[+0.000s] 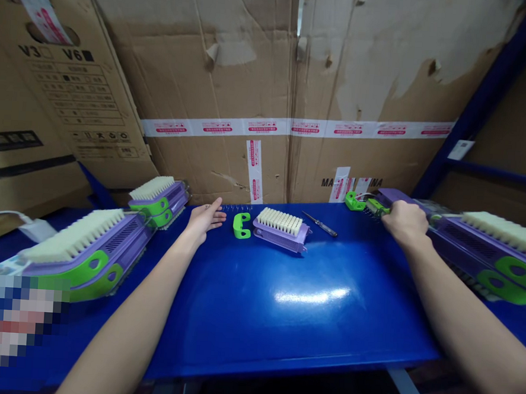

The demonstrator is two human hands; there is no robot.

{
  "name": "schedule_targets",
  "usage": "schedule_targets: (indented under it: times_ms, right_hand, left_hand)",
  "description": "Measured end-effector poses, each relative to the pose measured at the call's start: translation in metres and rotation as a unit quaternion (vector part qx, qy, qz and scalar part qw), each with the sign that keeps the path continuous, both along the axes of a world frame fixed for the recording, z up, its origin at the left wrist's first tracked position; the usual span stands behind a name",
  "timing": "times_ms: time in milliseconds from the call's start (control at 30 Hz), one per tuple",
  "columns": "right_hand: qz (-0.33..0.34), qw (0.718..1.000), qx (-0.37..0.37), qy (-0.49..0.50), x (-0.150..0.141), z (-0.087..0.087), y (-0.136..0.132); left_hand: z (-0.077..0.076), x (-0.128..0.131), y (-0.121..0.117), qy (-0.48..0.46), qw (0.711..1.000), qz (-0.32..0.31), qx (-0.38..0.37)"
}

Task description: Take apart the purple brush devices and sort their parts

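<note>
My left hand [205, 219] is over the blue table with its fingers stretched out and nothing visible in it. Just beyond its fingertips is a row of small metal springs or screws [239, 208]. To its right stands a green plastic bracket [242, 226], then a purple brush piece with cream bristles [280, 226]. A thin screwdriver [321, 224] lies farther right. My right hand [406, 222] is closed at the far right, against a small green part [375, 206]; what its fingers hold is hidden. Beside it is another green bracket [355, 201].
Purple and green brushes with cream bristles are stacked at the left [109, 241] and right [486, 252]. A white cable with a plug [38, 229] lies at the left. Cardboard [234, 82] walls the back, and a blue metal frame [473, 109] rises at right.
</note>
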State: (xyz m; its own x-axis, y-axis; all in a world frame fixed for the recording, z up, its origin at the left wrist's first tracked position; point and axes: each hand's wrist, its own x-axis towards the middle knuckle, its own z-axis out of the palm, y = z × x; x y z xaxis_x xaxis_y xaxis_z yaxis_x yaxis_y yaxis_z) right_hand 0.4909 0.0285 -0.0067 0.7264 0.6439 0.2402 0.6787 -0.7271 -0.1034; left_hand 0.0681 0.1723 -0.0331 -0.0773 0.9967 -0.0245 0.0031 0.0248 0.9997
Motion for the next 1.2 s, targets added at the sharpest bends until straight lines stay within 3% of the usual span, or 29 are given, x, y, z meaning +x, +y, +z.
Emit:
schedule_targets:
  times_ms: [467, 867, 1200]
  right_hand:
    - [-0.008, 0.998, -0.055, -0.034, 0.002, -0.008, 0.008]
    - [0.035, 0.998, -0.043, -0.021, 0.003, -0.008, 0.007]
    - [0.080, 0.995, -0.008, -0.051, 0.017, -0.025, 0.014]
  left_hand:
    - [0.000, 0.001, 0.000, 0.002, 1.000, 0.002, 0.000]
    - [-0.001, 0.001, 0.001, 0.004, 1.000, -0.003, 0.006]
    - [0.001, 0.003, -0.002, 0.008, 1.000, 0.006, -0.004]
